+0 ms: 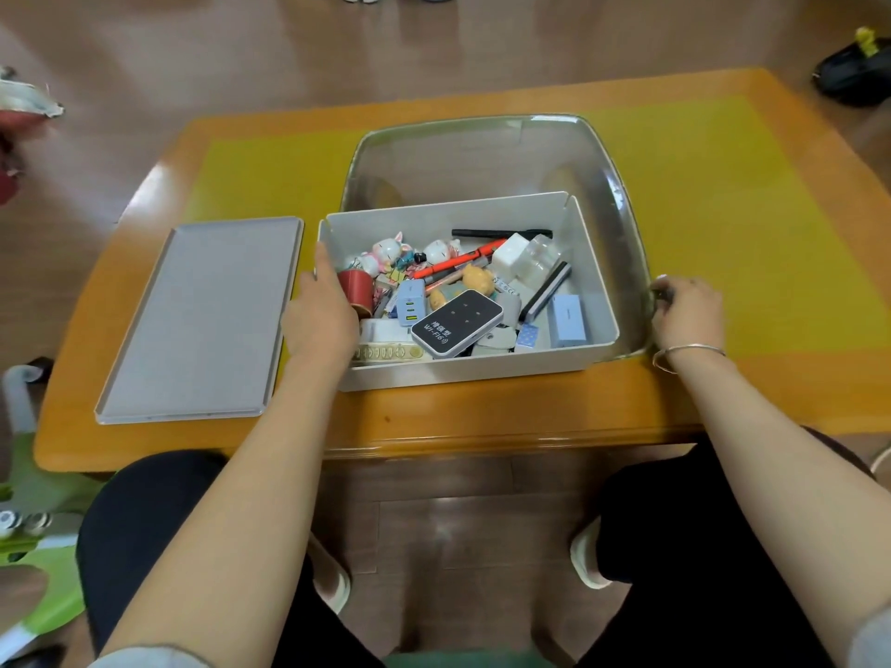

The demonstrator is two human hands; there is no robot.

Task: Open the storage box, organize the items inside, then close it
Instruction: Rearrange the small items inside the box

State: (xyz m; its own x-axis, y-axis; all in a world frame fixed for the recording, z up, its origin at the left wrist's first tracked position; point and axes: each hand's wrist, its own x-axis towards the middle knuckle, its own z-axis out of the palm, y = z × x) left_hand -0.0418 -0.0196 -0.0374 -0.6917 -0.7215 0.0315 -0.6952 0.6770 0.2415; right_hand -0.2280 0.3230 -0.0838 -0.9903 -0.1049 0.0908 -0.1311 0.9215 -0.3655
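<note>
The storage box point(470, 301) sits open near the front edge of the table point(434, 421), so the opening step looks done and the sorting appears only about to begin, since its contents lie in a loose heap. Nearest the person, along the front wall of the box, lie one black Wi-Fi device point(457, 323) and one pale strip with gold contacts point(390, 353). The left hand point(322, 316) rests on the left wall of the box, fingers fairly straight and reaching inward beside the one red cylinder point(356, 287); it does not seem to clasp anything. The right hand point(687, 308) lies right of the box, fingers curled at the rim of a clear tub point(619, 195); whether it grips that rim or a small dark object cannot be told. One grey lid point(197, 320) lies flat just left of the box, apart from it. Farther back inside the box are two white-and-pink figurines point(385, 250), one orange pen point(460, 263), one white cube point(509, 251) and one black pen point(501, 232). The clear tub stands behind and to the right of the box and seems to hold nothing. The next move probably calls for lifting items out singly and grouping like with like, perhaps into the tub.
</note>
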